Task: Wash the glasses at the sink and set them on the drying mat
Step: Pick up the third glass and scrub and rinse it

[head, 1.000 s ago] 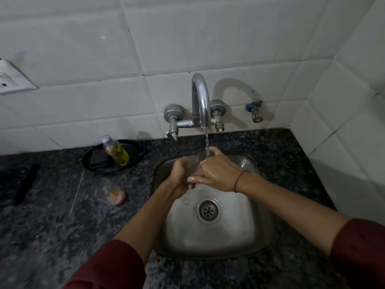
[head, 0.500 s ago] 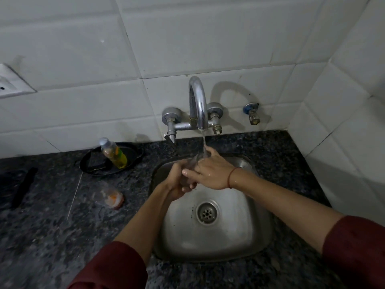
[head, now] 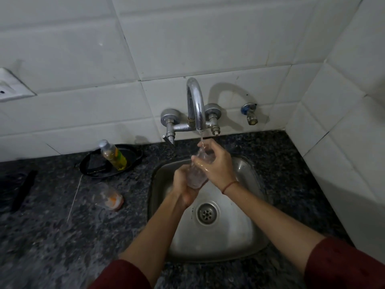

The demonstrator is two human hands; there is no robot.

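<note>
Glass (head: 196, 174) sits over the sink (head: 245, 243), directly beneath the tap (head: 195, 105); stream falls at its mouth. Long axis tilted, mouth up and away toward the tap, base down toward the person. Left hand (head: 183, 184) is wrapped around the base; right hand (head: 216, 165) grips the upper body, fingers over the rim. Second glass (head: 108, 197) stands on the counter (head: 52, 236), on the left-hand side. Bottle (head: 113, 155) label unreadable. Drying mat not identifiable.

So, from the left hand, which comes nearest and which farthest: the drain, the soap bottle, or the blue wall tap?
1. Drain: just below and right of the left hand, in the sink.
2. Soap bottle: left, on the counter.
3. Blue wall tap: up right, on the tiles.
</note>
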